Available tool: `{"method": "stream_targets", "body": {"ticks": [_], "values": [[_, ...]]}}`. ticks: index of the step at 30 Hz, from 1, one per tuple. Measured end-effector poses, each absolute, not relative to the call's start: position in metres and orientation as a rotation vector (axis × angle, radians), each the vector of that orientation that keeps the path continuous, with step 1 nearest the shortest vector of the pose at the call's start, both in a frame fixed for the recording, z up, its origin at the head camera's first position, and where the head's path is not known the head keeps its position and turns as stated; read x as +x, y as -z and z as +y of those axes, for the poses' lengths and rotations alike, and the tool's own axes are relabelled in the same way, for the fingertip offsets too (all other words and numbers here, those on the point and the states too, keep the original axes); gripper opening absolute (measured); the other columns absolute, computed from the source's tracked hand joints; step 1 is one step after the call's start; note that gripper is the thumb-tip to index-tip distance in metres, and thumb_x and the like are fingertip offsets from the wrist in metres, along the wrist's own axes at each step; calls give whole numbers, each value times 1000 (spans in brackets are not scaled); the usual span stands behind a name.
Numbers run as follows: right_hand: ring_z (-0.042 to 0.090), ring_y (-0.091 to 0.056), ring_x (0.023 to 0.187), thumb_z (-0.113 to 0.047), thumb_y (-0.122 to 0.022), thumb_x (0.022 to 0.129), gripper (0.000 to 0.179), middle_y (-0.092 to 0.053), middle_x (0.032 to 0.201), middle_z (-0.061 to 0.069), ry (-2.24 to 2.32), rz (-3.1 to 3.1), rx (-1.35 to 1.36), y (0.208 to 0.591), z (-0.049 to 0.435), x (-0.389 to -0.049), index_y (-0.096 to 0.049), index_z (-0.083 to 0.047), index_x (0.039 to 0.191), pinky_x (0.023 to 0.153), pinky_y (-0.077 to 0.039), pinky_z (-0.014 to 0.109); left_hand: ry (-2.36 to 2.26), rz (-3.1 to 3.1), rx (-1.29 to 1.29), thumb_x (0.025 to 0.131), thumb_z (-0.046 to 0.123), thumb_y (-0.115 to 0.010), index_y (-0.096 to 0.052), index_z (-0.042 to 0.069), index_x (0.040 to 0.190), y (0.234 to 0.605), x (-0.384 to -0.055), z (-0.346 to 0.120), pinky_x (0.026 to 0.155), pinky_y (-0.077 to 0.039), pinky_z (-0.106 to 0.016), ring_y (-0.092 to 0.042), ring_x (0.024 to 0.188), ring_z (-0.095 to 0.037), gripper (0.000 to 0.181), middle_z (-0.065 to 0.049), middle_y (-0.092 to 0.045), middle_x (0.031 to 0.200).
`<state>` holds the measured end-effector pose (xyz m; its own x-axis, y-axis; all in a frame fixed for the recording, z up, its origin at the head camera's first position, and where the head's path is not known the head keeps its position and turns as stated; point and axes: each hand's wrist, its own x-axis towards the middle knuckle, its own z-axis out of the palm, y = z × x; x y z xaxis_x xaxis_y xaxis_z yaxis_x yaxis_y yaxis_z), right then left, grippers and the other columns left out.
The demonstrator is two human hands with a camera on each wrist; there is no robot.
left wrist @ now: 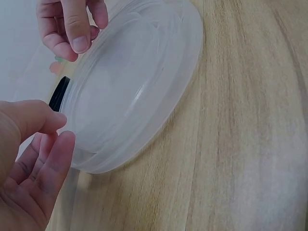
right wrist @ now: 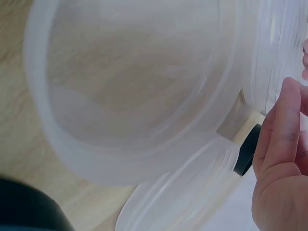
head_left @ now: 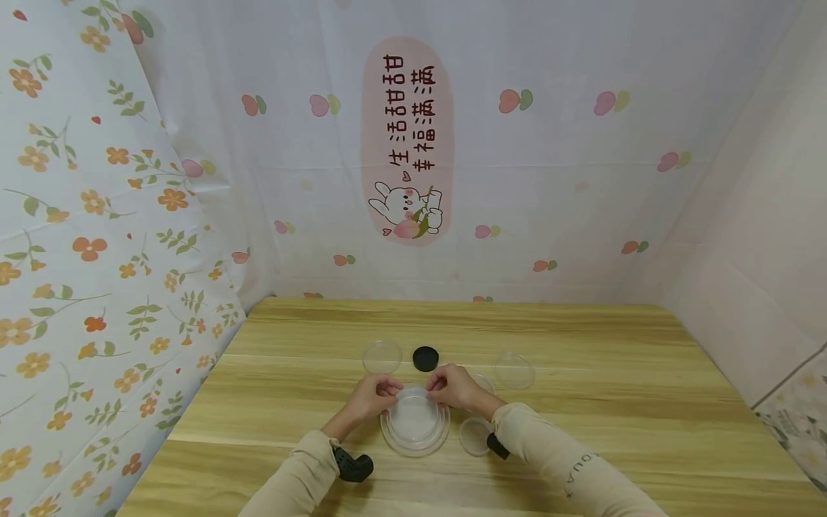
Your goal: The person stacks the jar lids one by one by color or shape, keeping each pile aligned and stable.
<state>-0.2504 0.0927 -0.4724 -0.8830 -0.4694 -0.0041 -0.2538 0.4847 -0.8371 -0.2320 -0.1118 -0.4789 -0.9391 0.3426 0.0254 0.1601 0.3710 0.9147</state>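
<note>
A clear round petri dish [head_left: 413, 419] sits within a wider clear dish [head_left: 416, 452] on the table, both centred between my hands. My left hand [head_left: 377, 396] is at the far left of the inner dish, its thumb and fingertip pinching at the rim. Across from it, my right hand [head_left: 454, 386] has curled fingers at the far right of the same rim. In the left wrist view, several nested rims of the dish stack [left wrist: 130, 91] show. The clear plastic makes the exact contact at the fingertips hard to see.
Beyond the hands lies a black round disc [head_left: 426, 358]. Clear round pieces lie at the back left [head_left: 382, 357], back right [head_left: 515, 370], behind the right wrist [head_left: 483, 384] and beside the right forearm [head_left: 475, 436]. A patterned cloth [head_left: 310, 179] hangs behind the wooden table [head_left: 291, 402].
</note>
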Motion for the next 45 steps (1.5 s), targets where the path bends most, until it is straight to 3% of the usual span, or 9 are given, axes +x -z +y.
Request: {"method": "stream_targets", "body": {"ticks": [25, 34, 45], "values": [[14, -53, 52, 1, -62, 79, 3, -58, 64, 6, 1375, 2451, -641, 466, 93, -247, -61, 4, 79, 46, -45, 21, -1691, 2453, 445, 76, -5, -59, -59, -10, 96, 478, -232, -113, 46, -47, -26, -49, 61, -12, 20, -7, -56, 75], [17, -55, 57, -2, -60, 81, 6, -58, 71, 5, 1399, 2451, -697, 457, 90, -258, -60, 4, 83, 52, -50, 27, -1667, 2602, 496, 74, -5, -61, -62, -8, 92, 475, -240, -122, 59, -45, -23, -54, 66, -16, 18, -9, -59, 73], [25, -55, 62, -2, -57, 83, 12, -58, 77, 13, 1517, 2476, -529, 451, 75, -281, -59, 5, 92, 50, -49, 30, -1767, 2761, 309, 74, -7, -61, -62, -9, 92, 472, -252, -136, 61, -45, -23, -53, 67, -19, 18, -9, -57, 73]]}}
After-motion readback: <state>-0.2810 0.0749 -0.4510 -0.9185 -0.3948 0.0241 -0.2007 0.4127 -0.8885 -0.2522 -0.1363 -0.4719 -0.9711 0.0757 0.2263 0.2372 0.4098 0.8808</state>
